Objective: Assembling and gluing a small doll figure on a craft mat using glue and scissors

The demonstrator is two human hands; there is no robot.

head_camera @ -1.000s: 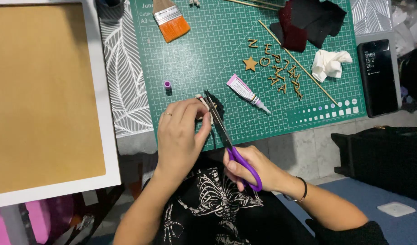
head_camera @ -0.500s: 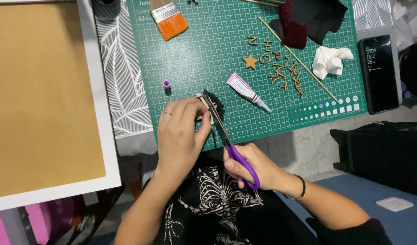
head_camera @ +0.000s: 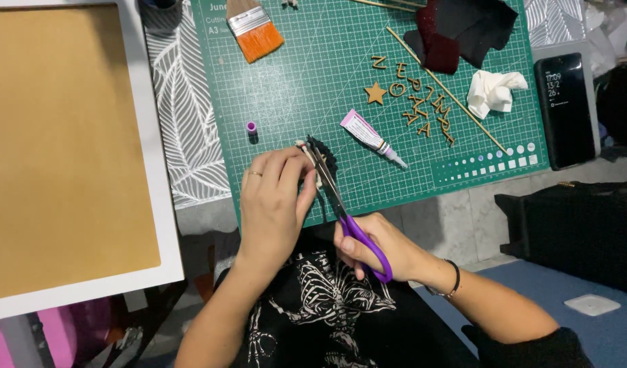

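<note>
Left hand (head_camera: 272, 204) pinching small black piece (head_camera: 325, 158) over green cutting mat (head_camera: 313, 88); right hand (head_camera: 378, 249) gripping purple-handled scissors (head_camera: 340, 204), blades meeting piece; glue tube (head_camera: 372, 138) lying nearby.

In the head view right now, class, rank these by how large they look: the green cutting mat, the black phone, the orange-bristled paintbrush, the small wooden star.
1. Green cutting mat, by far the largest.
2. Black phone.
3. Orange-bristled paintbrush, though its handle is cut off at the top edge, so its place against the phone is unsure.
4. Small wooden star, the smallest.

glue tube (head_camera: 372, 137) on mat (head_camera: 293, 88), phone (head_camera: 563, 109) right
</note>
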